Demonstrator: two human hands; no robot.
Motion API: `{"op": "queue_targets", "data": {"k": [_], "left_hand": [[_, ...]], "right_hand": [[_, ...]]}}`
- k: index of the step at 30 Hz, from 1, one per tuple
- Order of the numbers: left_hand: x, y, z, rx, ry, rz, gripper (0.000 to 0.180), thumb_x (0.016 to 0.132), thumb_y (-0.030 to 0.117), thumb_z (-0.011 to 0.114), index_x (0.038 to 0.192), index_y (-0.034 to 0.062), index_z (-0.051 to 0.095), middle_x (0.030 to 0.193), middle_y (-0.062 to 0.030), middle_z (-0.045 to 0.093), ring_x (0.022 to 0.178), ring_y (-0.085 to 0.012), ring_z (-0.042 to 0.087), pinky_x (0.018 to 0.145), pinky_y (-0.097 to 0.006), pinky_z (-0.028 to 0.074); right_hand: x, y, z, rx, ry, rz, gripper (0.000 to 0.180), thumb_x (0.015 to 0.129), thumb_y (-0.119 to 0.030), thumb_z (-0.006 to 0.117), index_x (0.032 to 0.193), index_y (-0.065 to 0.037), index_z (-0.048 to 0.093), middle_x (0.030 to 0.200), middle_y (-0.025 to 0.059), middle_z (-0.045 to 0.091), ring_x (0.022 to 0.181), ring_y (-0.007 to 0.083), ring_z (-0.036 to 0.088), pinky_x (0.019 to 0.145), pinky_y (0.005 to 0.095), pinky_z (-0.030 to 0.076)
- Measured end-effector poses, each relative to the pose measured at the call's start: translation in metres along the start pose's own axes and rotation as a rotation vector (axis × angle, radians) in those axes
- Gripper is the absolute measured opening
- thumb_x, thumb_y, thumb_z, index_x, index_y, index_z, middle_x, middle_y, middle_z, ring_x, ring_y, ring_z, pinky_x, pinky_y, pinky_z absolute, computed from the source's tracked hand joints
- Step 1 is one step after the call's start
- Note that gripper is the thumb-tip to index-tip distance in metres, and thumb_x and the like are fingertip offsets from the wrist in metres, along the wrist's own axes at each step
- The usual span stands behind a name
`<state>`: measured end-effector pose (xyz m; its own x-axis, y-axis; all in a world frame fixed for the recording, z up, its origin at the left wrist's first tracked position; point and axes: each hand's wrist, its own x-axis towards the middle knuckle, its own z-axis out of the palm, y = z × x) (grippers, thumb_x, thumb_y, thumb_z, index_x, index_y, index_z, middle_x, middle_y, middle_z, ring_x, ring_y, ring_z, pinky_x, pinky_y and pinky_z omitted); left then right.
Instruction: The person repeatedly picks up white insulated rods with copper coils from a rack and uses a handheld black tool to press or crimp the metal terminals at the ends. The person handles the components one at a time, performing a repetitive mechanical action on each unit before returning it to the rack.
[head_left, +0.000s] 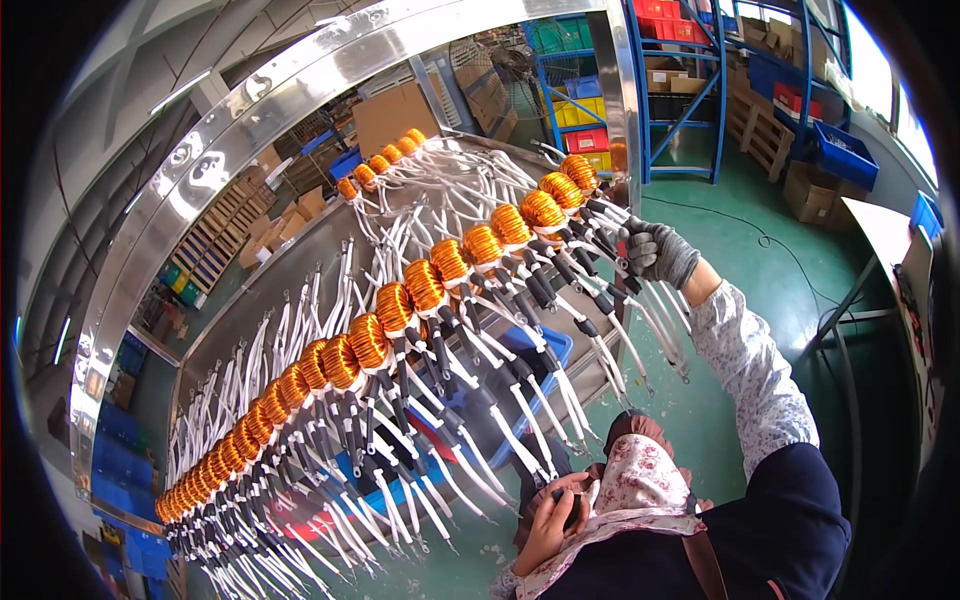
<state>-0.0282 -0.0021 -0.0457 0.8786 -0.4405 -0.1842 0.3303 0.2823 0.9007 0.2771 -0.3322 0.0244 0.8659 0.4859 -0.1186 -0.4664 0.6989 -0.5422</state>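
Observation:
A long slanting row of copper-wound ring coils (370,342) hangs with white leads (480,468) below it. Black sleeves (438,345) cover the upper parts of many leads. At the right end of the row, my right hand (662,252), in a grey glove, is closed round leads of an end coil; a bit of red shows by its fingertips. Several white leads come out below this hand. My left hand (547,530), bare, is low and close to my body, its fingers curled round a small black object (573,510) whose kind I cannot make out.
A shiny metal frame (240,92) arches over the coils. More coils (385,158) lie behind, towards the far side. Under the leads is a blue bin (540,345). Blue shelving (685,110) with coloured bins stands far right; a white-topped table (890,235) is at the right.

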Motion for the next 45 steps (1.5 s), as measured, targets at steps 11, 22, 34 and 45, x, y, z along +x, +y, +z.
{"op": "queue_targets", "data": {"k": [11, 22, 34, 45], "left_hand": [[-0.003, -0.009, -0.007, -0.049, -0.025, 0.015, 0.034, 0.099, 0.022, 0.034, 0.125, 0.0012, 0.040, 0.072, -0.0030, 0.053, 0.053, -0.0049, 0.043, 0.045, -0.017, 0.029], [-0.005, -0.007, -0.001, 0.028, -0.009, 0.018, 0.040, 0.099, 0.027, 0.032, 0.126, -0.0015, 0.038, 0.072, -0.0068, 0.053, 0.051, -0.0069, 0.044, 0.043, -0.017, 0.030], [-0.004, 0.003, 0.012, -0.016, 0.063, -0.056, 0.039, 0.099, 0.026, 0.032, 0.127, -0.0006, 0.038, 0.071, -0.0070, 0.052, 0.052, -0.0078, 0.044, 0.046, -0.018, 0.032], [-0.008, -0.010, 0.001, -0.012, 0.040, -0.029, 0.032, 0.099, 0.021, 0.034, 0.126, 0.0048, 0.041, 0.072, -0.0033, 0.052, 0.053, -0.0067, 0.042, 0.047, -0.017, 0.031]], "right_hand": [[-0.014, 0.002, 0.030, -0.239, 0.301, -0.058, 0.027, 0.092, -0.032, 0.041, 0.074, -0.013, 0.048, 0.057, -0.0011, 0.047, 0.044, 0.0136, 0.042, 0.040, 0.0260, 0.035], [0.001, 0.008, 0.026, -0.195, 0.237, -0.069, 0.034, 0.093, -0.037, 0.042, 0.072, -0.012, 0.048, 0.059, 0.0022, 0.048, 0.048, 0.0152, 0.045, 0.041, 0.0252, 0.036], [-0.022, -0.022, 0.114, -2.243, 0.081, -1.486, 0.026, 0.084, -0.027, 0.058, 0.091, -0.002, 0.064, 0.101, 0.0152, 0.061, 0.104, 0.0323, 0.054, 0.090, 0.0430, 0.041], [-0.023, -0.014, -0.017, -1.082, 0.066, -0.912, 0.034, 0.093, -0.026, 0.052, 0.097, 0.005, 0.065, 0.089, 0.0093, 0.067, 0.079, 0.0128, 0.060, 0.077, 0.0271, 0.048]]}}
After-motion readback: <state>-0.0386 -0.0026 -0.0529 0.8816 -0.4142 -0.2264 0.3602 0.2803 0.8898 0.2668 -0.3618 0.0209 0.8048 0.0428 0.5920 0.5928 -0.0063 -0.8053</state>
